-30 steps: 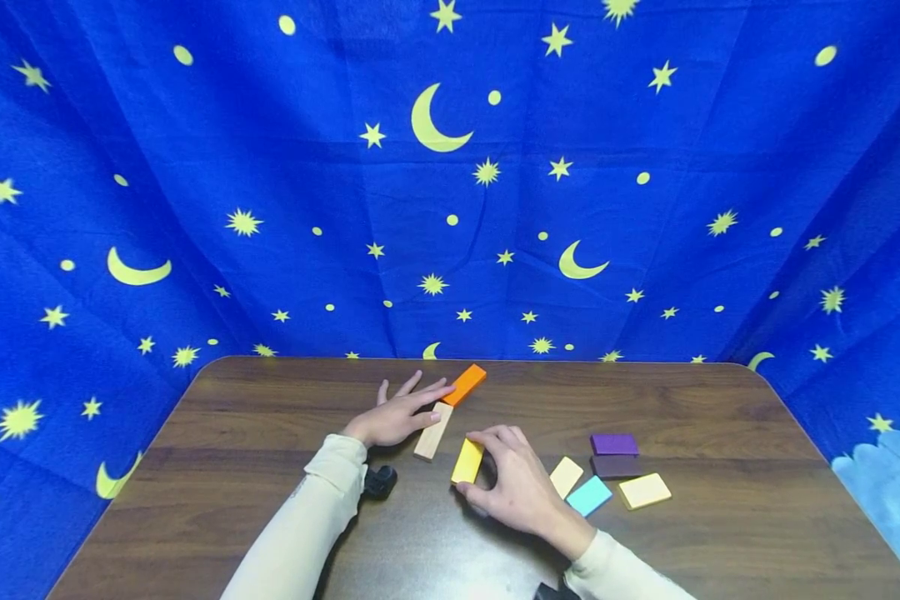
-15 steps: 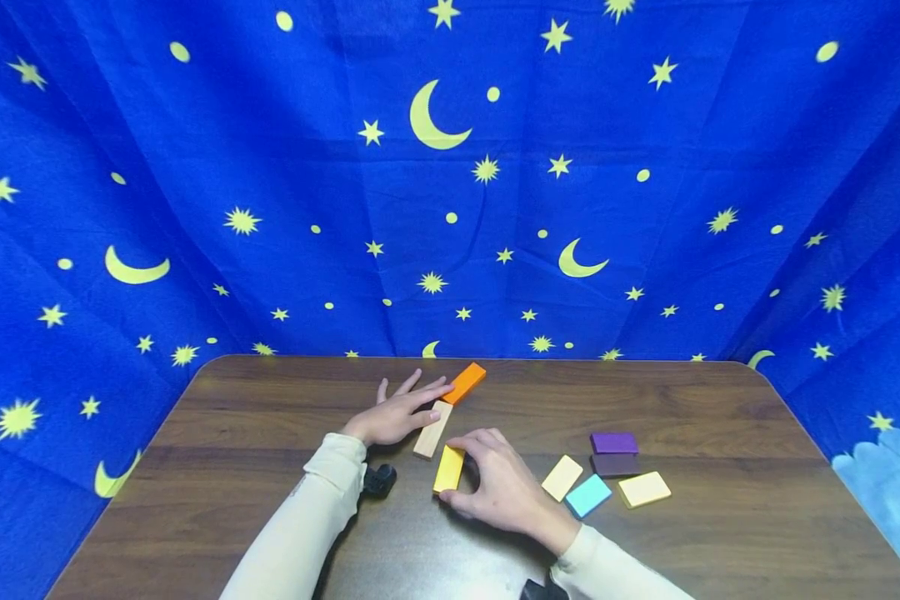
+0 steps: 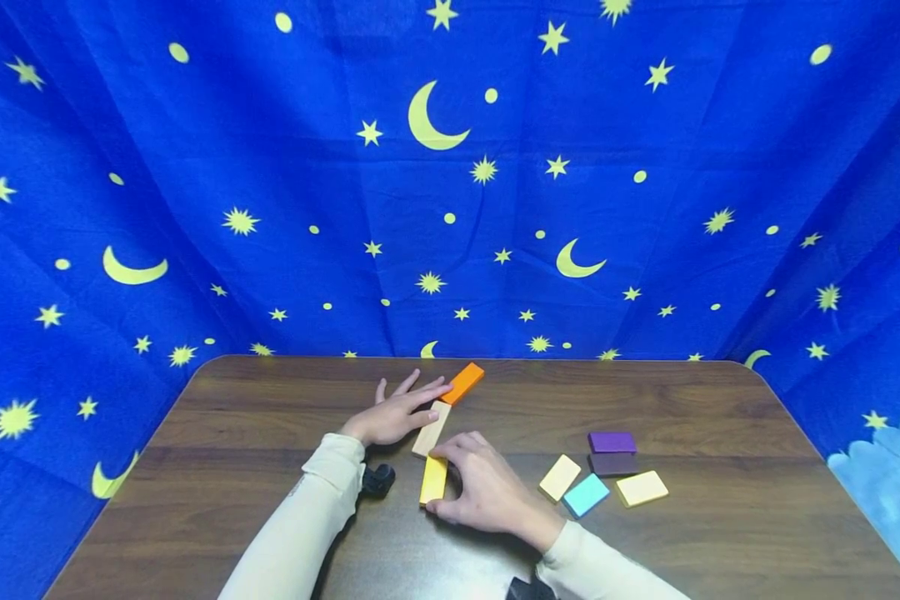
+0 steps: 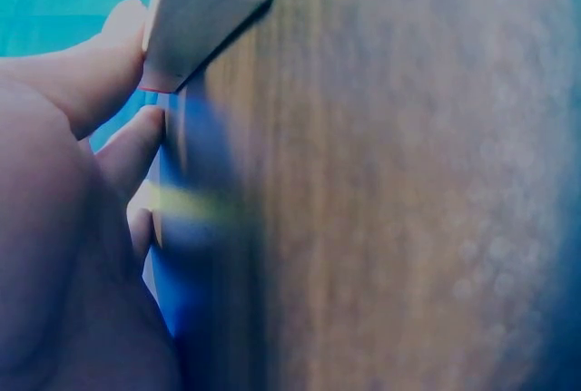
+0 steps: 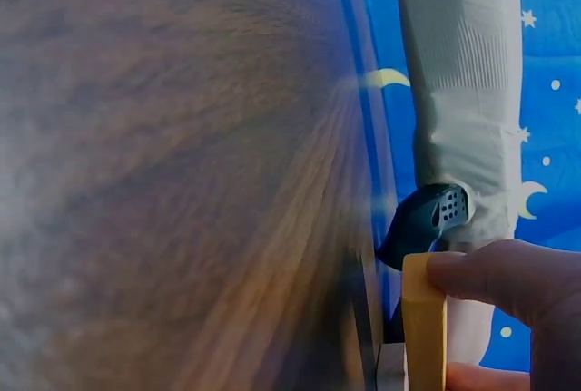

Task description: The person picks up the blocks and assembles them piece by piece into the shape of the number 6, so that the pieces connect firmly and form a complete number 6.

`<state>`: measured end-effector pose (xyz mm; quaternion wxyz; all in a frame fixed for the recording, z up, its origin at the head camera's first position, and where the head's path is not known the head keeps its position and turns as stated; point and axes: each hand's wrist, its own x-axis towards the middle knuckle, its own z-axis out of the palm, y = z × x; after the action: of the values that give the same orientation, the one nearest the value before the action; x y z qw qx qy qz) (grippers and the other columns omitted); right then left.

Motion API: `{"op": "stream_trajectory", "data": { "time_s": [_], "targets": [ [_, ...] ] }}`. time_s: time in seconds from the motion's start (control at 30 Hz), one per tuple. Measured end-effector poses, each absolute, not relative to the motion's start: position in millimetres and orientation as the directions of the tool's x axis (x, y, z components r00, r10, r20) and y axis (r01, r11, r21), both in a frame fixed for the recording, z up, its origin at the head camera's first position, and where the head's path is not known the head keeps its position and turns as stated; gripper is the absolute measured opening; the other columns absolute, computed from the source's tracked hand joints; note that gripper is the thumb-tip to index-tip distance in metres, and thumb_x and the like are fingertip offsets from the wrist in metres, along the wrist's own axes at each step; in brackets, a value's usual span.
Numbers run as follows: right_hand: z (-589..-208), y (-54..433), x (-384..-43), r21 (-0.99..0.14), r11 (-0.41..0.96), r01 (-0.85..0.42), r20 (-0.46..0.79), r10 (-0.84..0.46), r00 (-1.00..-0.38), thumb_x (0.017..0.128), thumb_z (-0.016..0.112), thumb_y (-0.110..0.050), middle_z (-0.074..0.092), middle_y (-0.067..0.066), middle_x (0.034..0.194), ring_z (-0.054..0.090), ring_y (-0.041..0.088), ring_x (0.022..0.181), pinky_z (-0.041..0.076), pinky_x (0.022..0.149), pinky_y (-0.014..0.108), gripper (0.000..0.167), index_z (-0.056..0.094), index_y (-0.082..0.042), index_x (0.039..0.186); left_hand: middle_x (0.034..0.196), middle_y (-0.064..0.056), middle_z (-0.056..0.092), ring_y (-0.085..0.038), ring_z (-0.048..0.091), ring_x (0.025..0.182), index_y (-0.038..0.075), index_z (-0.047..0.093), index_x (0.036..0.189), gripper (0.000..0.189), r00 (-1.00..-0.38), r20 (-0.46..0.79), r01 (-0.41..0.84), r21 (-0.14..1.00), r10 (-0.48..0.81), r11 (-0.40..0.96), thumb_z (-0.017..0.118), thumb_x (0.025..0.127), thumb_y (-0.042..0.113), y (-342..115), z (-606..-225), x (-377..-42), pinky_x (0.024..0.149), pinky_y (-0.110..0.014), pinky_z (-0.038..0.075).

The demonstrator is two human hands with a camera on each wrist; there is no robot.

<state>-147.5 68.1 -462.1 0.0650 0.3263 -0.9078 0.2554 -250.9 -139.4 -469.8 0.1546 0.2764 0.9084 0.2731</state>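
My right hand [image 3: 487, 487] pinches a yellow block [image 3: 433, 481] by its two ends, thumb at the near end and fingers at the far end. The yellow block's far end is right at the near end of a plain wooden block [image 3: 431, 427]. Beyond that, an orange block [image 3: 465, 383] continues the slanting row. My left hand [image 3: 393, 415] lies with fingers spread and straight, its fingertips on the orange block and its thumb on the wooden block. In the right wrist view the yellow block [image 5: 424, 318] stands out close, thumb against it.
To the right on the brown table [image 3: 270, 400] lie a cream block [image 3: 560, 477], a light blue block [image 3: 587, 496], a pale yellow block [image 3: 642, 489], a purple block [image 3: 612, 442] and a dark block [image 3: 612, 464]. A starry blue cloth [image 3: 525, 208] hangs behind.
My right hand has slid the yellow block left and slightly nearer, from right of the wooden block to its near end. The left hand has stayed in place.
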Motion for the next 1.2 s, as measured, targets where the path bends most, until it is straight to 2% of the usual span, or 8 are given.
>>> {"op": "stream_trajectory", "data": {
  "time_s": [0.37, 0.67, 0.83, 1.2],
  "targets": [
    [-464, 58, -147, -0.418, 0.663, -0.621, 0.230, -0.584, -0.778, 0.071, 0.087, -0.040, 0.066, 0.003, 0.113, 0.057, 0.017, 0.108, 0.050, 0.094, 0.033, 0.059, 0.071, -0.009, 0.119, 0.165, 0.002, 0.026, -0.035, 0.000, 0.154, 0.030, 0.037, 0.157, 0.052, -0.799, -0.115, 0.429, 0.580, 0.591, 0.692, 0.045, 0.107, 0.041, -140, -471, -252, 0.109, -0.071, -0.016],
    [-464, 49, -147, -0.338, 0.669, -0.662, 0.229, -0.624, -0.747, 0.072, 0.087, -0.043, 0.066, 0.003, 0.115, 0.056, 0.016, 0.108, 0.050, 0.094, 0.030, 0.063, 0.070, -0.009, 0.122, 0.165, 0.002, 0.026, -0.035, 0.000, 0.154, 0.030, 0.036, 0.157, 0.052, -0.800, -0.117, 0.429, 0.575, 0.589, 0.697, 0.045, 0.107, 0.040, -140, -471, -251, 0.109, -0.072, -0.015],
    [-463, 45, -147, -0.309, 0.651, -0.693, 0.245, -0.650, -0.720, 0.072, 0.087, -0.043, 0.067, 0.002, 0.113, 0.056, 0.015, 0.106, 0.050, 0.093, 0.028, 0.061, 0.072, -0.008, 0.120, 0.165, 0.003, 0.025, -0.035, 0.001, 0.154, 0.032, 0.036, 0.157, 0.052, -0.800, -0.121, 0.429, 0.569, 0.587, 0.702, 0.045, 0.107, 0.041, -141, -473, -251, 0.110, -0.071, -0.014],
    [-466, 46, -149, -0.293, 0.668, -0.684, 0.236, -0.643, -0.729, 0.071, 0.087, -0.044, 0.062, -0.002, 0.108, 0.053, 0.014, 0.103, 0.048, 0.091, 0.028, 0.061, 0.073, -0.010, 0.119, 0.165, 0.002, 0.025, -0.035, 0.000, 0.154, 0.030, 0.037, 0.157, 0.052, -0.799, -0.125, 0.421, 0.581, 0.588, 0.696, 0.044, 0.107, 0.041, -140, -472, -252, 0.109, -0.072, -0.015]
  ]
}}
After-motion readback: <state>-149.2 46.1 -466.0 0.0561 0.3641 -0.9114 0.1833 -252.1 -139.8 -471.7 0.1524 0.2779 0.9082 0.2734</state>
